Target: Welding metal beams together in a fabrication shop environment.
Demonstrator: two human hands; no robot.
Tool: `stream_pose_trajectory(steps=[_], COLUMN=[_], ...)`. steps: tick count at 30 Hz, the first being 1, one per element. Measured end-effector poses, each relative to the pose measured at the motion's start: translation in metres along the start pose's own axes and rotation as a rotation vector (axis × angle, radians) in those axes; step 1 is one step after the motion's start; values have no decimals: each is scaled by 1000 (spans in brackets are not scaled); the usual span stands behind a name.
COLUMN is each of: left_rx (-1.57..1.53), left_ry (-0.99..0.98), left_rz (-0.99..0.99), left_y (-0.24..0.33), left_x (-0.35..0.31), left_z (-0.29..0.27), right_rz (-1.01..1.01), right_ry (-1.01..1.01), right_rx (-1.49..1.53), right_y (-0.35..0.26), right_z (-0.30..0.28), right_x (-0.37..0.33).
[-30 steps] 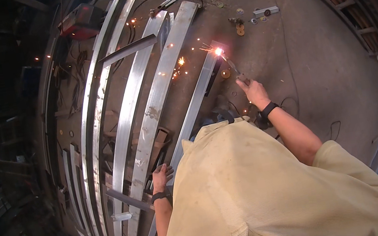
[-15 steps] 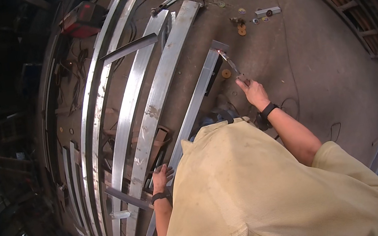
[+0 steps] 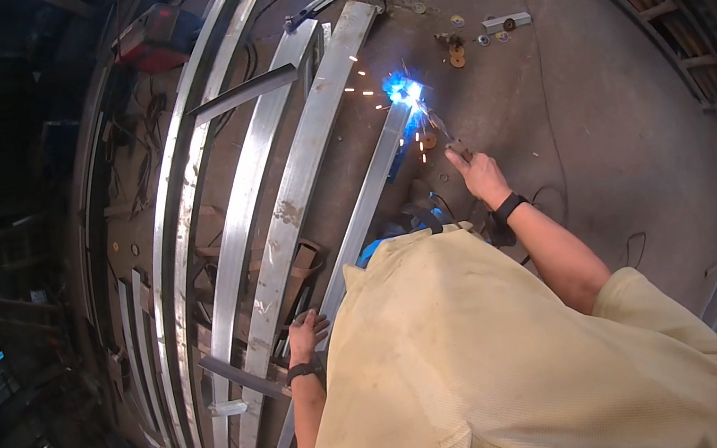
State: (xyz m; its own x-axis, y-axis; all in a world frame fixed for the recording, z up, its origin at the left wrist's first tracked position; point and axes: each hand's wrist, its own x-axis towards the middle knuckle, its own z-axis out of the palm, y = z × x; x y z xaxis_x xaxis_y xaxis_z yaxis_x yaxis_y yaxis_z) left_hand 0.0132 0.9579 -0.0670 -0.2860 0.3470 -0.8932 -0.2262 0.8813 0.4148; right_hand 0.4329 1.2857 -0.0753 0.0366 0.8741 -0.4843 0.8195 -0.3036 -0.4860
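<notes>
My right hand (image 3: 483, 180) is closed around a welding electrode holder (image 3: 458, 149). From the holder the rod runs up to a blue-white arc (image 3: 405, 93) at the far end of a long rectangular metal tube (image 3: 376, 178). Sparks fly off to both sides, and the glare hides the joint and the small plate there. Lower down, my left hand (image 3: 305, 335) lies at the near part of this same tube, fingers stretched out toward its edge; whether they press on it I cannot tell. Both wrists wear dark bands.
Several long silver metal tubes (image 3: 258, 170) lie side by side to the left, with a short angle piece (image 3: 247, 93) across them. A red machine (image 3: 153, 39) stands far left. Orange discs (image 3: 457, 56) and a short metal offcut (image 3: 506, 22) lie beyond. A cable (image 3: 552, 132) crosses the floor on the right.
The small glow at the rod's tip has flared into a bright blue arc with flying sparks. Both hands have stayed nearly in place.
</notes>
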Motion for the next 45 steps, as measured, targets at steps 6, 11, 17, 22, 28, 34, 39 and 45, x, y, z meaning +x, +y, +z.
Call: stream_pose_trajectory(steps=[6, 11, 17, 22, 28, 34, 39, 45], left_rx=[-26, -14, 18, -7, 23, -42, -59, -133], left_ry=[-3, -14, -14, -22, -23, -35, -8, 72], left_rz=[-11, 0, 5, 22, 17, 10, -4, -2], left_y=[5, 10, 19, 22, 30, 18, 23, 36], left_x=[6, 9, 8, 13, 10, 12, 3, 9], left_z=[1, 2, 7, 5, 10, 2, -6, 4], right_rz=[3, 22, 7, -17, 7, -50, 112, 102], right_ry=[-2, 3, -36, -136, -201, -165, -200, -161], right_rx=[10, 13, 74, 226, 178, 157, 331, 369], right_y=[2, -7, 10, 23, 68, 118, 99, 99], right_z=[0, -7, -7, -23, -25, -49, -85, -74], right_x=[2, -2, -4, -16, -23, -17, -25, -23])
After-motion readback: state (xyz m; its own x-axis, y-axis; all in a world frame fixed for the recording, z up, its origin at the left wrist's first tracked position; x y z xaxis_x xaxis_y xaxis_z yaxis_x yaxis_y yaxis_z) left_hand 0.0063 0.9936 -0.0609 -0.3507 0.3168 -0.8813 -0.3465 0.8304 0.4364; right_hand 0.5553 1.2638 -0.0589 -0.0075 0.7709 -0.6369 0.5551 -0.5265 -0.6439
